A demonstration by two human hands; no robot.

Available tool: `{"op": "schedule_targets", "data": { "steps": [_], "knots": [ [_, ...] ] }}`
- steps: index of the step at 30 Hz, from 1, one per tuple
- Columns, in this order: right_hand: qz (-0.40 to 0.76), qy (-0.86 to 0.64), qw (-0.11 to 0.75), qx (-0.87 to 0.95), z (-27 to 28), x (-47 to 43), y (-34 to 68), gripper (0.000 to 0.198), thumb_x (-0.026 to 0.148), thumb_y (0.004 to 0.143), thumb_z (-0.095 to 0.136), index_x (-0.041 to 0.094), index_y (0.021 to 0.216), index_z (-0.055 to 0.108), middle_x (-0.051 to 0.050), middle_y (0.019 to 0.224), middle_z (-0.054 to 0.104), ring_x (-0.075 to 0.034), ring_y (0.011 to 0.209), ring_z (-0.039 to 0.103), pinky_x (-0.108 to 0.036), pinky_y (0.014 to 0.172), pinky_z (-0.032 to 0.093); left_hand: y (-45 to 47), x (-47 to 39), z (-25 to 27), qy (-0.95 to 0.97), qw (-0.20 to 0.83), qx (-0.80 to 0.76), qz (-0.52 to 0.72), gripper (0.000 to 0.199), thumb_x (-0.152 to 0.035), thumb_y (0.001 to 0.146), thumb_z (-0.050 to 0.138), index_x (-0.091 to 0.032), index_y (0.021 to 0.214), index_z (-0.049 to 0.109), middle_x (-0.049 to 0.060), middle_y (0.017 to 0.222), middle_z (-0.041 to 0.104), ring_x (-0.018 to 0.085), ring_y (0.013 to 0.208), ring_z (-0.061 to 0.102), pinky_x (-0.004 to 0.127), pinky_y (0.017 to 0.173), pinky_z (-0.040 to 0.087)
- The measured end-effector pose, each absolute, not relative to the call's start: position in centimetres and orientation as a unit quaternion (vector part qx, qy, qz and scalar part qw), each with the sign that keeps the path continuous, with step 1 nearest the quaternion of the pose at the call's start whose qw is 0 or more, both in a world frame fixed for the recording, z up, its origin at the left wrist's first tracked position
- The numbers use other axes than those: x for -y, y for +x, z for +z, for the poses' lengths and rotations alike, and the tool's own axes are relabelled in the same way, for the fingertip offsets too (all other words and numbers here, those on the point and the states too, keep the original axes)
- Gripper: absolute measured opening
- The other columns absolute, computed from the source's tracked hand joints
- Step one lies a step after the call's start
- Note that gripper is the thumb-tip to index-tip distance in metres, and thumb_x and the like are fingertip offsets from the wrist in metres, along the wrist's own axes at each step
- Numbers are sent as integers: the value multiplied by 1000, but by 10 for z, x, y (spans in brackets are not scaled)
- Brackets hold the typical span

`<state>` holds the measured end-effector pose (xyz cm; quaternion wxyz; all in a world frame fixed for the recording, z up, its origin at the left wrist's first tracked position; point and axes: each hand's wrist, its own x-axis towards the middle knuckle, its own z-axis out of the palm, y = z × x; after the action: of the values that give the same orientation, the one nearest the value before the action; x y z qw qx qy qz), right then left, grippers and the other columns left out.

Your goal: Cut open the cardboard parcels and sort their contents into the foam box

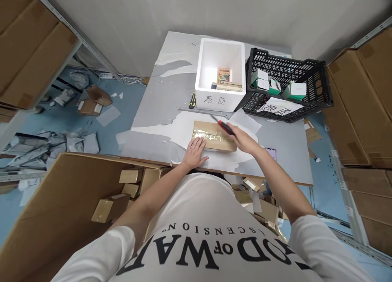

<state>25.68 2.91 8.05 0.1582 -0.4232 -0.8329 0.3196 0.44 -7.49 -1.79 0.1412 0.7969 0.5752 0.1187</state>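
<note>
A small brown cardboard box (pixel 216 142) lies flat on white paper at the table's near side, with shiny clear tape along its top. My left hand (pixel 194 153) rests on the box's near left part, fingers stretched out and slightly apart. In my right hand (pixel 245 139) is a red-and-black utility knife (pixel 225 127), held above the right side of the box. Its metal blade points to the far left, over the box's far edge. Whether the blade touches the box, I cannot tell.
Beyond the box stand a white foam bin (pixel 214 100) with booklets and a black plastic crate (pixel 318 86) with green-white boxes. A yellow-black utility knife (pixel 192 100) lies beside the bin. A phone (pixel 271 153) lies at right. A large carton (pixel 45 208) with small boxes stands at left below the table (pixel 147 110).
</note>
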Motion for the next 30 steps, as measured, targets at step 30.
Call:
{"op": "schedule_targets", "data": {
  "steps": [30],
  "knots": [
    [131,-248,-209,937,114,-65,179,56,16,93,34,35,146,32,-9,113,63,-20,80,63,-27,60,32,6,71,-19,797,150,-584,41,101,-63,72,59,-11,150,21,15,156,21,32,145,15,46,117,6]
  ]
}}
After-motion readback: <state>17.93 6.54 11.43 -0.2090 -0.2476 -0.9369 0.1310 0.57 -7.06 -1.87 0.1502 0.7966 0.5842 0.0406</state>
